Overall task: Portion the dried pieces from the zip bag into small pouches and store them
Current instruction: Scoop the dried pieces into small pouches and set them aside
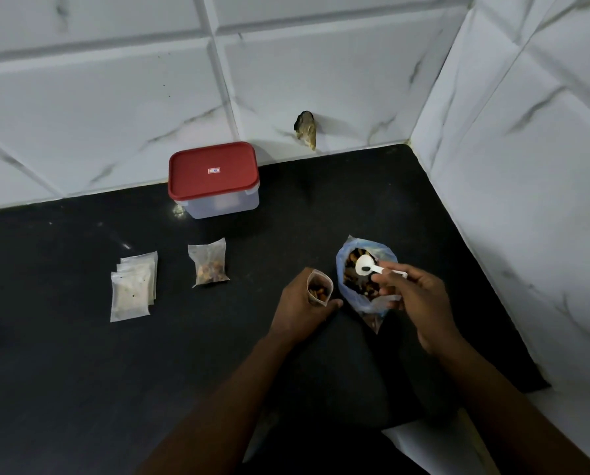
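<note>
The right-hand grip point(420, 303) pinches a white scoop point(367, 265) over the open zip bag point(341, 269) on the black tabletop point(81, 371). Just left of the bag, the left-hand grip point(300, 310) holds a small pouch point(318, 291), seemingly part-filled. Farther left lies a filled pouch point(209, 264).

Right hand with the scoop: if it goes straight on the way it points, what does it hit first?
Likely the far rim of the zip bag: the right hand points its white scoop up-left over the bag's mouth. Height is unclear; clearing that, the red-lidded container comes next.
</note>
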`<state>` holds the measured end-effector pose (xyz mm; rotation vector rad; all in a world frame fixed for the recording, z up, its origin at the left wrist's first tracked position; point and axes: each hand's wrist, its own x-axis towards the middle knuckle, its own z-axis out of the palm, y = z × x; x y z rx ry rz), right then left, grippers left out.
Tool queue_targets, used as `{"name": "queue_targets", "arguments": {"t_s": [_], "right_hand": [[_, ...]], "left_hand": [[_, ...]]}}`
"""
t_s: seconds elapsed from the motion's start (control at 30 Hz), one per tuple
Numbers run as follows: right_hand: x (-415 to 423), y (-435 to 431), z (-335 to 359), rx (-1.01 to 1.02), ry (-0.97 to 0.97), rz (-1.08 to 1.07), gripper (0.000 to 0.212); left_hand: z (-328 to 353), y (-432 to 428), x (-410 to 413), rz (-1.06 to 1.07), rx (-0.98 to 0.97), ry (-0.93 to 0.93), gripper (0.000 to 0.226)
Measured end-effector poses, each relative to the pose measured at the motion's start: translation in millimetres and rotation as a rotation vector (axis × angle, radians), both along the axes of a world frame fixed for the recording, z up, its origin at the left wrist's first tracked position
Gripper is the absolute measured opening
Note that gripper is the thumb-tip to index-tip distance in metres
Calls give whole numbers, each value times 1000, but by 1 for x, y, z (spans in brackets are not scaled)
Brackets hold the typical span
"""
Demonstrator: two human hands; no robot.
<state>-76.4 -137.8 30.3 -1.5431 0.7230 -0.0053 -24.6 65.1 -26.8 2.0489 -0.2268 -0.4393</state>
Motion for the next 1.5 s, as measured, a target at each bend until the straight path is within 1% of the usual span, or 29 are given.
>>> {"name": "queue_targets", "arguments": {"t_s": [0.13, 0.23, 0.3, 0.37, 0.4, 0.47, 0.53, 0.6, 0.63, 0.73, 0.8, 0.87, 0.97, 1.03, 1.1, 1.17, 1.23, 1.3, 1.37, 1.5], "right_hand": [[3, -4, -15, -275, 107, 244, 22], [3, -2, -16, -567, 102, 394, 29], [0, 1, -16, -776, 134, 468, 30], [-4, 4, -13, -990, 211, 510, 30], [-6, 6, -12, -1078, 218, 504, 31], [-10, 10, -9, -1184, 152, 456, 35], [-14, 18, -5, -1160, 8, 413, 35], [-17, 32, -3, -1023, -118, 441, 33], [-18, 41, -3, -924, -145, 457, 33], [-18, 70, 3, -662, -143, 447, 36], [-17, 89, 7, -560, -105, 466, 39], [-17, 103, 8, -506, -87, 487, 42], [-15, 120, 4, -475, -91, 510, 33], [-14, 130, 2, -462, -102, 531, 25], [-11, 139, 0, -478, -131, 529, 19], [-7, 148, -1, -498, -142, 524, 16], [-1, 154, -3, -517, -111, 542, 16], [5, 160, -5, -547, -97, 576, 16], [10, 165, -7, -578, -95, 628, 15], [18, 177, -10, -652, -96, 749, 11]], "left_hand": [[-1, 2, -2, -8, 17, 5, 37], [-2, 4, -3, -13, 29, 1, 37], [-2, 6, -3, -10, 29, 4, 36], [0, 8, -4, -12, 32, 0, 36], [1, 9, -4, -14, 31, -3, 36], [3, 12, -5, -20, 25, -7, 36], [6, 15, -6, -24, 24, -7, 37], [8, 19, -7, -21, 11, -4, 38], [10, 22, -8, -18, -1, -7, 38], [10, 32, -9, -6, -34, -44, 32], [10, 42, -11, 1, 4, -88, 29], [9, 51, -11, 14, 73, -127, 29], [8, 67, -15, 41, 172, -178, 30], [10, 77, -19, 63, 189, -177, 38], [10, 92, -24, 87, 163, -116, 48], [10, 109, -28, 84, 75, -74, 51], [10, 127, -30, 83, -75, -58, 46], [13, 142, -31, 106, -155, -68, 33], [14, 155, -30, 146, -174, -104, 19], [13, 174, -31, 216, -183, -140, 8]]}}
